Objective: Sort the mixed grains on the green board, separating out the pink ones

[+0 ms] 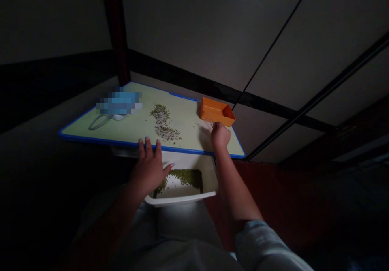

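Note:
My left hand rests its outstretched fingertips on the near edge of a pale yellow-green board with a blue rim. On the board's right side, my right hand is closed beside an open orange box. Something thin and pale seems to show at its fingertips, too faint to name. Small green and whitish grains lie scattered in a patch on the board, between the two hands. Below the near edge is a white tub, partly under the board, with many green grains on its bottom.
A blurred blue item with a pale loop lies at the board's left end. Behind the board rise dark-lined pale panels. The tub sits over my lap. A reddish floor shows at the right.

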A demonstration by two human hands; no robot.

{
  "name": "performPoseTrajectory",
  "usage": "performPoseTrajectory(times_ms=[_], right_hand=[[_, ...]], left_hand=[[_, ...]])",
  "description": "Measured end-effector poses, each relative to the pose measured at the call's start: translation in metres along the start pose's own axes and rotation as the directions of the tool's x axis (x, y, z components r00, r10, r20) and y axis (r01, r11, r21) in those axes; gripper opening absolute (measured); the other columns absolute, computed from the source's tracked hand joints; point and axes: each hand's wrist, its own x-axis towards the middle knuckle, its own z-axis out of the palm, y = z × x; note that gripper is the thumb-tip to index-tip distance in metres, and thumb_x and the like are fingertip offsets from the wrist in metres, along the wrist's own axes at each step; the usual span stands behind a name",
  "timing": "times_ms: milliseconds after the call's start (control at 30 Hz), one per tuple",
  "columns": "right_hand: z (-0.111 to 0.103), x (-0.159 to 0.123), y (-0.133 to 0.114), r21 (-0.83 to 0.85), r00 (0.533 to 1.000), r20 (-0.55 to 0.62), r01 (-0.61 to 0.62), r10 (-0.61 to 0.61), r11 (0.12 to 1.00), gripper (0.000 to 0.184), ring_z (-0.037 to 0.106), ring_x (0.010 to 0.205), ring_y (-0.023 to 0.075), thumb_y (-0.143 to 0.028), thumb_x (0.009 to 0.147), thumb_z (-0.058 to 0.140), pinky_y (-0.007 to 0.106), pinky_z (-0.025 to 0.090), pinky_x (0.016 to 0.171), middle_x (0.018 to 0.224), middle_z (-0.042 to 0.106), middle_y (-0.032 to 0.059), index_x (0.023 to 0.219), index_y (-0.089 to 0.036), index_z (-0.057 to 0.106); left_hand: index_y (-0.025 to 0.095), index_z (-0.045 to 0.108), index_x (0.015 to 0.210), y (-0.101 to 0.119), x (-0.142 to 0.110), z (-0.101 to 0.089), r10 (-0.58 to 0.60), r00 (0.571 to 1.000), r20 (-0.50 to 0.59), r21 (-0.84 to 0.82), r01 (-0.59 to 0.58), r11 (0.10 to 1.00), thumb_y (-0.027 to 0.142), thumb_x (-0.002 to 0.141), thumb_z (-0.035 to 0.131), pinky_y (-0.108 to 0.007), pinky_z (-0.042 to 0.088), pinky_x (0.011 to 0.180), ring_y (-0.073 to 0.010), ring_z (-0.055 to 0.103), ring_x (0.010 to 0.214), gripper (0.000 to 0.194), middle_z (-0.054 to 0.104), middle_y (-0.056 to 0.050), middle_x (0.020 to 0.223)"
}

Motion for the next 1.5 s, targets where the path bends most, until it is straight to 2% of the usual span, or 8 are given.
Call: performPoseTrajectory(times_ms=[133,367,533,667,933,1167,1300,1500], right_hand=[[0.005,0.003,-0.007,0.076,0.997,0.001,-0.078,0.078,0.994,0.034,0.060,0.077,0.0200,-0.028,0.095,0.032,0.029,0.030,0.066,0.087,0.070,0.0096,0.100,-0.019,0.065],[0.023,-0.015,-0.004,-0.018,0.998,-0.057,0.024,-0.025,1.000,0.027,0.059,0.083,0.0203,-0.023,0.092,0.040,0.031,0.028,0.074,0.088,0.069,0.0105,0.098,-0.020,0.066],[0.021,-0.018,-0.005,-0.068,0.994,-0.051,0.092,-0.096,0.993,0.025,0.058,0.087,0.0212,-0.020,0.091,0.041,0.033,0.027,0.075,0.089,0.069,0.0108,0.096,-0.020,0.066],[0.022,-0.018,-0.007,-0.069,0.993,-0.035,0.114,-0.116,0.991,0.024,0.058,0.090,0.0213,-0.018,0.090,0.042,0.033,0.026,0.076,0.089,0.069,0.0098,0.095,-0.020,0.065],[0.027,-0.019,-0.005,-0.073,0.994,-0.031,0.107,-0.109,0.992,0.025,0.057,0.092,0.0210,-0.018,0.091,0.040,0.033,0.025,0.077,0.091,0.069,0.0100,0.098,-0.020,0.064],[0.025,-0.020,-0.007,-0.085,0.990,-0.005,0.137,-0.138,0.987,0.025,0.057,0.094,0.0216,-0.019,0.092,0.039,0.034,0.025,0.079,0.091,0.069,0.0082,0.099,-0.022,0.063],[0.022,-0.023,-0.009,-0.089,0.989,0.012,0.150,-0.150,0.985,0.025,0.057,0.094,0.0216,-0.020,0.092,0.039,0.035,0.025,0.079,0.092,0.069,0.0079,0.099,-0.023,0.063],[0.020,-0.028,-0.014,-0.043,0.982,0.043,0.183,-0.182,0.982,0.023,0.057,0.094,0.0212,-0.020,0.091,0.041,0.034,0.025,0.081,0.094,0.068,0.0107,0.099,-0.020,0.062]], left_hand=[[0.002,0.023,0.143,0.003,0.000,0.001,-0.025,1.000,-0.015,0.026,0.026,0.999,0.049,0.076,0.053,-0.054,0.021,0.111,-0.0453,-0.003,0.142,0.087,0.013,-0.029,0.153],[0.007,0.023,0.144,-0.004,-0.003,0.004,-0.008,0.999,-0.043,0.018,0.009,1.000,0.049,0.078,0.048,-0.051,0.027,0.109,-0.0423,0.000,0.143,0.082,0.014,-0.027,0.153],[0.008,0.023,0.144,-0.004,-0.003,0.003,-0.024,1.000,-0.019,0.008,0.024,1.000,0.051,0.079,0.045,-0.053,0.032,0.105,-0.0420,-0.001,0.143,0.081,0.012,-0.027,0.154],[0.010,0.023,0.144,-0.003,-0.003,0.002,-0.029,0.999,-0.016,0.001,0.029,1.000,0.051,0.080,0.044,-0.052,0.031,0.106,-0.0400,-0.001,0.144,0.080,0.013,-0.025,0.154],[0.010,0.022,0.145,-0.002,-0.003,-0.002,-0.045,0.999,0.019,0.006,0.045,0.999,0.051,0.080,0.044,-0.052,0.034,0.104,-0.0403,0.000,0.143,0.079,0.013,-0.025,0.154],[0.011,0.021,0.145,-0.003,-0.003,-0.001,-0.037,0.999,0.011,0.008,0.037,0.999,0.051,0.080,0.043,-0.052,0.035,0.103,-0.0401,-0.001,0.144,0.080,0.011,-0.025,0.155],[0.009,0.023,0.144,-0.003,-0.004,0.000,-0.029,1.000,-0.009,0.013,0.029,0.999,0.049,0.080,0.044,-0.051,0.032,0.106,-0.0396,0.000,0.144,0.078,0.014,-0.025,0.154],[0.006,0.026,0.143,-0.010,-0.001,0.007,0.016,0.999,-0.052,0.030,-0.014,0.999,0.048,0.080,0.045,-0.052,0.030,0.106,-0.0424,0.003,0.143,0.078,0.017,-0.028,0.151]])
